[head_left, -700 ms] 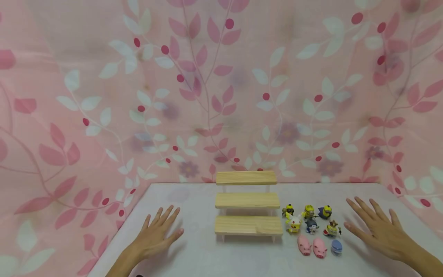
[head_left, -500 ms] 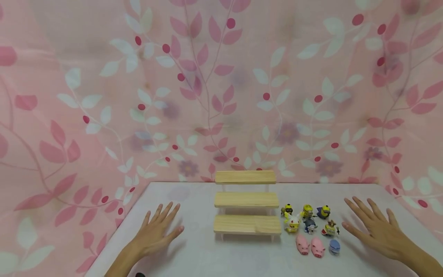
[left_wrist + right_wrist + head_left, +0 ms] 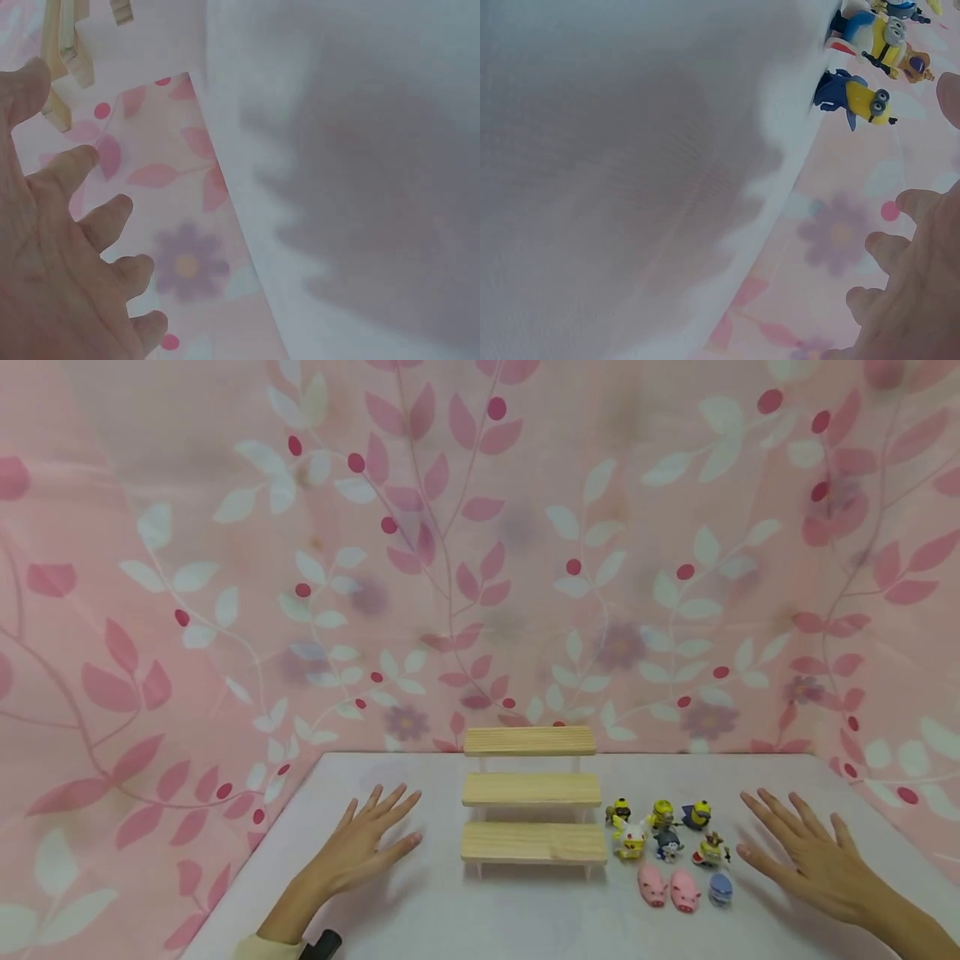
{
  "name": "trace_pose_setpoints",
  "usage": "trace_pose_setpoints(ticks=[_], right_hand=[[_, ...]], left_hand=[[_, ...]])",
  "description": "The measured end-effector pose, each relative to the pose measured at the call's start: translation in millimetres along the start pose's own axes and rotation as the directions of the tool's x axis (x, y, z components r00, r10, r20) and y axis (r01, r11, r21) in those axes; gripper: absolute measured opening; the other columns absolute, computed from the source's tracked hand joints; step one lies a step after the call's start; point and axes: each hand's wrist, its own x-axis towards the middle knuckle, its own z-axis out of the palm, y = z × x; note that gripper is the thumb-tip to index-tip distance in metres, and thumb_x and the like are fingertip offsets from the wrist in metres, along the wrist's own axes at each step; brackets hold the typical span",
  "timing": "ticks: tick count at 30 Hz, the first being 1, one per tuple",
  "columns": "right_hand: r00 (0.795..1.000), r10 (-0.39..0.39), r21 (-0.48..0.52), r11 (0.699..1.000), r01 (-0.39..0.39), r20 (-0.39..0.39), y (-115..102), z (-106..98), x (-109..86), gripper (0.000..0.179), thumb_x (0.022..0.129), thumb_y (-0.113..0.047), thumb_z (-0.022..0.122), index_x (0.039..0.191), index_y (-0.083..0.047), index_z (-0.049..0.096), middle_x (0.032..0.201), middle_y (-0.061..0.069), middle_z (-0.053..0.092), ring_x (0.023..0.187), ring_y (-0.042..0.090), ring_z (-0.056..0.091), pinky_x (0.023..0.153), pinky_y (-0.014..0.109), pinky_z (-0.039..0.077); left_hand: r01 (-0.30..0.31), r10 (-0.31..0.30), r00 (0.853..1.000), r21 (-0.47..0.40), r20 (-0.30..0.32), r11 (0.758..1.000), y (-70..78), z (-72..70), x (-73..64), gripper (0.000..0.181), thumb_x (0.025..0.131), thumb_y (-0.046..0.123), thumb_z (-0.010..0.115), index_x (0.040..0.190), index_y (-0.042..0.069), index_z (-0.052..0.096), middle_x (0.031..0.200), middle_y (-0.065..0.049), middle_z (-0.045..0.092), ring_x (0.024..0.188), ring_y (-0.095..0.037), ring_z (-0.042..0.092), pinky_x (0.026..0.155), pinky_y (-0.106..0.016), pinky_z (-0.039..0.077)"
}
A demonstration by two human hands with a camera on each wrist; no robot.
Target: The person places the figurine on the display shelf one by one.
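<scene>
My left hand (image 3: 363, 847) hovers over the white table left of a three-step wooden shelf (image 3: 532, 839), fingers spread and holding nothing. Spread in the same way, my right hand (image 3: 813, 864) is nearest to a group of small toy figures at the shelf's right. The back row has yellow-headed figures, one of them in a blue cape (image 3: 697, 815). Before them stand a white-and-yellow figure (image 3: 630, 841), a dark grey one (image 3: 669, 845) and one with a crown (image 3: 710, 850). Two pink pigs (image 3: 684, 891) and a small blue piece (image 3: 721, 889) lie in front.
A pink floral cloth (image 3: 480, 568) hangs behind and beside the table (image 3: 510, 918). Near my left sleeve a black object (image 3: 322, 945) shows at the lower edge. The shelf's plank ends (image 3: 58, 112) appear in the left wrist view.
My left hand has shifted right toward the shelf, bringing the sleeve and black object into view. The right hand stays nearly in place. The whole view has shifted slightly.
</scene>
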Motion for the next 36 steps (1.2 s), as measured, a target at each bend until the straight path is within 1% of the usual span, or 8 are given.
trace_pose_setpoints(ticks=[6, 12, 17, 20, 22, 27, 29, 36], right_hand=[[1.000, -0.011, -0.013, 1.000, 0.011, -0.023, 1, 2, -1.7, 0.079, 0.097, -0.048, 0.057, 0.160, -0.021, 0.017, 0.159, 0.023, 0.021, 0.146, 0.046, -0.009, 0.096, 0.054, -0.033], [1.000, -0.007, -0.005, 1.000, 0.007, -0.023, 1, 1, -2.4, 0.080, 0.097, -0.048, 0.057, 0.160, -0.021, 0.016, 0.159, 0.023, 0.020, 0.146, 0.046, -0.009, 0.097, 0.054, -0.033], [1.000, -0.002, -0.007, 1.000, 0.002, -0.017, 2, 2, -3.0, 0.081, 0.096, -0.048, 0.057, 0.160, -0.022, 0.015, 0.160, 0.022, 0.018, 0.146, 0.046, -0.010, 0.096, 0.055, -0.033], [1.000, 0.002, -0.007, 1.000, -0.002, -0.011, 1, 3, -3.0, 0.081, 0.096, -0.049, 0.057, 0.160, -0.022, 0.015, 0.161, 0.021, 0.016, 0.145, 0.047, -0.010, 0.096, 0.055, -0.033], [1.000, 0.006, -0.006, 1.000, -0.006, -0.007, 1, 4, -3.3, 0.081, 0.096, -0.049, 0.057, 0.160, -0.021, 0.015, 0.161, 0.022, 0.015, 0.145, 0.047, -0.011, 0.096, 0.055, -0.033], [1.000, 0.015, -0.003, 1.000, -0.015, 0.001, -1, 4, -4.0, 0.080, 0.097, -0.047, 0.057, 0.160, -0.020, 0.016, 0.159, 0.025, 0.018, 0.144, 0.049, -0.010, 0.095, 0.056, -0.033], [1.000, 0.015, -0.003, 1.000, -0.015, 0.005, -1, 4, -4.0, 0.080, 0.097, -0.047, 0.057, 0.160, -0.020, 0.015, 0.158, 0.026, 0.019, 0.144, 0.049, -0.010, 0.095, 0.056, -0.033], [1.000, 0.005, -0.007, 1.000, -0.005, -0.001, -4, 4, -5.1, 0.079, 0.097, -0.045, 0.057, 0.160, -0.020, 0.015, 0.159, 0.024, 0.019, 0.145, 0.048, -0.011, 0.096, 0.055, -0.033]], left_hand=[[-0.021, 0.025, 0.999, -0.119, 0.037, 0.993, 8.6, 4.1, 14.7, 0.061, 0.095, 0.060, 0.054, 0.150, 0.037, 0.041, 0.156, 0.004, 0.033, 0.147, -0.031, 0.018, 0.110, -0.069, 0.011], [-0.041, 0.064, 0.995, -0.266, 0.076, 0.963, 17.6, 5.6, 27.0, 0.061, 0.091, 0.060, 0.060, 0.145, 0.035, 0.049, 0.151, 0.000, 0.042, 0.141, -0.037, 0.030, 0.107, -0.067, 0.024], [-0.035, 0.084, 0.989, -0.350, 0.125, 0.936, 23.7, 13.0, 32.6, 0.060, 0.090, 0.057, 0.064, 0.143, 0.032, 0.053, 0.147, -0.002, 0.047, 0.138, -0.043, 0.035, 0.107, -0.066, 0.027], [-0.030, 0.093, 0.985, -0.378, 0.148, 0.925, 26.4, 18.1, 33.7, 0.060, 0.089, 0.056, 0.067, 0.142, 0.030, 0.056, 0.144, -0.003, 0.051, 0.135, -0.047, 0.037, 0.106, -0.065, 0.028], [-0.041, 0.105, 0.983, -0.373, 0.152, 0.927, 27.7, 21.8, 35.0, 0.061, 0.088, 0.057, 0.067, 0.141, 0.028, 0.057, 0.142, -0.003, 0.053, 0.133, -0.045, 0.041, 0.106, -0.063, 0.031], [-0.064, 0.132, 0.978, -0.373, 0.161, 0.926, 31.7, 27.9, 38.9, 0.060, 0.087, 0.057, 0.068, 0.137, 0.024, 0.061, 0.135, -0.001, 0.059, 0.127, -0.029, 0.052, 0.101, -0.055, 0.041], [-0.058, 0.135, 0.975, -0.388, 0.174, 0.920, 33.4, 29.4, 39.8, 0.059, 0.087, 0.056, 0.069, 0.136, 0.024, 0.062, 0.134, -0.002, 0.060, 0.126, -0.027, 0.054, 0.099, -0.055, 0.044], [-0.004, 0.114, 0.967, -0.435, 0.228, 0.900, 36.5, 33.8, 41.6, 0.055, 0.087, 0.050, 0.072, 0.136, 0.027, 0.062, 0.138, -0.005, 0.057, 0.128, -0.036, 0.050, 0.101, -0.059, 0.040]])
